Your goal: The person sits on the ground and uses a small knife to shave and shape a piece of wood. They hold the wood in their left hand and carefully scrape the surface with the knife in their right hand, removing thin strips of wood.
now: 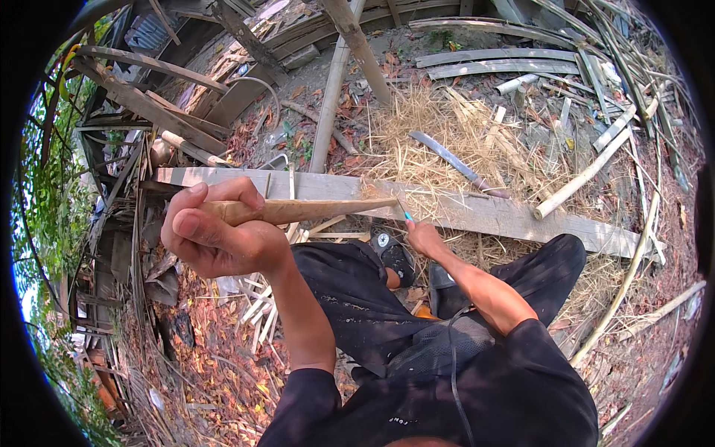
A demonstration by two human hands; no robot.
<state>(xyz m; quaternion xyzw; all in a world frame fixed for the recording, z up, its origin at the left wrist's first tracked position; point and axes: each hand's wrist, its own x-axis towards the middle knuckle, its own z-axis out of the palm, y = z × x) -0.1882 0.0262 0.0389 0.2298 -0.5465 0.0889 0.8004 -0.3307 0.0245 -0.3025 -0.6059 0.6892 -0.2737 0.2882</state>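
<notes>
My left hand (pixel 223 231) is raised at the left, fingers wrapped round the thick end of a tapered wooden stick (pixel 298 211). The stick is light brown with a smoothed, carved-looking surface, and it points right, over the plank. Its thin end meets a small blue-handled tool (pixel 408 216), gripped in my closed right hand (pixel 426 240). A thin dark tip shows at the end of that tool; its exact kind is too small to make out. Beyond my hands, a machete (pixel 448 159) lies on the straw, its handle end by the plank.
A long grey plank (pixel 529 217) runs across in front of my legs. Straw and shavings (pixel 417 119) cover the ground beyond. Posts (pixel 334 97) slant up at the far side. Split bamboo strips (pixel 499 67) and poles (pixel 607 165) lie right; stacked timber (pixel 149 97) stands left.
</notes>
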